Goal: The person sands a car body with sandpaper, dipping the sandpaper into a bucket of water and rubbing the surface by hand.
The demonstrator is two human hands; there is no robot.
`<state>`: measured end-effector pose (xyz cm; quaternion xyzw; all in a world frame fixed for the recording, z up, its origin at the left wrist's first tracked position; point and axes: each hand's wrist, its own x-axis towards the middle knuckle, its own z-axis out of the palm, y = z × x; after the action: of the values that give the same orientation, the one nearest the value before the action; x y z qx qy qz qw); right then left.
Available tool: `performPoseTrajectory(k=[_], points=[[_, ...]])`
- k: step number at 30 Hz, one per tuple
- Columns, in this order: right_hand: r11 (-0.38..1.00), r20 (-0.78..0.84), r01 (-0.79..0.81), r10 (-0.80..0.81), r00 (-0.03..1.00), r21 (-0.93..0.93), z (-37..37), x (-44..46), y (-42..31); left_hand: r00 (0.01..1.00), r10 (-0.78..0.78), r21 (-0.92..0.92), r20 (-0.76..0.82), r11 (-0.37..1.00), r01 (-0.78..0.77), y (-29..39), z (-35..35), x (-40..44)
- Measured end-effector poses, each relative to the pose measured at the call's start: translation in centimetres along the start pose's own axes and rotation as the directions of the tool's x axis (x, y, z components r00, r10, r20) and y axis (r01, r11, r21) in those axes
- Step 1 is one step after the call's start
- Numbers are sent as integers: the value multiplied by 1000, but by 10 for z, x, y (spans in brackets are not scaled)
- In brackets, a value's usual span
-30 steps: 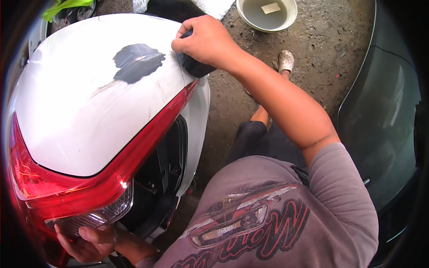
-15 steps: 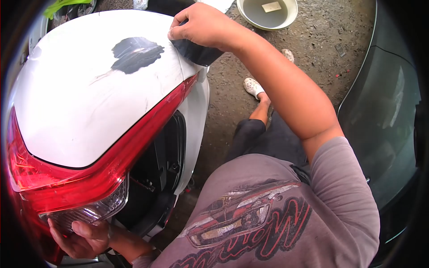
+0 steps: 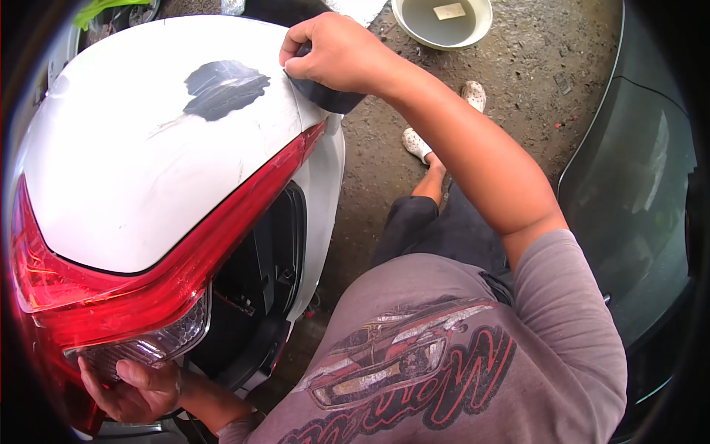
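Note:
At the top, my right hand (image 3: 329, 55) is closed, thumb and fingers pinched at the edge of a white body panel (image 3: 148, 163). Beneath the fingers and palm is a dark sheet (image 3: 325, 96) that looks like sandpaper, curving over the panel's edge; the hand partly hides it. Left of that hand, a grey patch (image 3: 225, 89) with an uneven outline marks the white paint. At lower left, my left hand (image 3: 137, 392) is open, palm up with fingers apart, at the underside of the clear lens (image 3: 159, 344) below the red lamp (image 3: 177, 259). Nothing shows in it.
A pale basin of cloudy water (image 3: 444, 26) with a small light block stands on the wet, rough ground (image 3: 518, 74). A dark, glossy car body (image 3: 629, 177) runs down the right side. My shoes (image 3: 416, 144) are between the two vehicles. Beside the lamp is a dark hollow (image 3: 251, 281).
My right hand has shifted slightly down and right at the panel edge, and the dark sheet's visible outline has changed a little. My left hand has barely moved.

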<state>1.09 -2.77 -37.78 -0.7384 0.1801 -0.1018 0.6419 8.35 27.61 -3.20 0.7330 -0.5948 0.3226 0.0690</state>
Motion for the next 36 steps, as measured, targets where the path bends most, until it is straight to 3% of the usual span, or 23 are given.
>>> performPoseTrajectory(k=[3,9,12,16,19,23,26,36], points=[[997,40,-70,70,997,-9,-1,6,-6,999,-20,64,36,998,17,-1,-4,-3],[997,-42,16,-12,999,75,6,9,5,999,-18,89,36,996,15,2,-2,-2],[991,-2,-63,64,998,114,5,12,2,998,-11,115,54,993,5,1,-5,-2],[997,-3,-27,27,1000,74,6,10,1,998,-17,107,53,994,11,1,-5,-2],[995,-37,-23,27,999,93,10,-6,1,999,-12,90,49,996,8,1,-3,-1],[976,-87,-132,148,985,173,17,-19,-5,998,-3,106,56,994,-2,-1,-6,-2],[986,-226,-37,74,971,163,34,-35,3,999,2,114,47,993,-7,-4,-7,-2],[952,-306,-46,143,941,303,49,-54,1,999,44,59,-7,997,-44,-4,1,3]])
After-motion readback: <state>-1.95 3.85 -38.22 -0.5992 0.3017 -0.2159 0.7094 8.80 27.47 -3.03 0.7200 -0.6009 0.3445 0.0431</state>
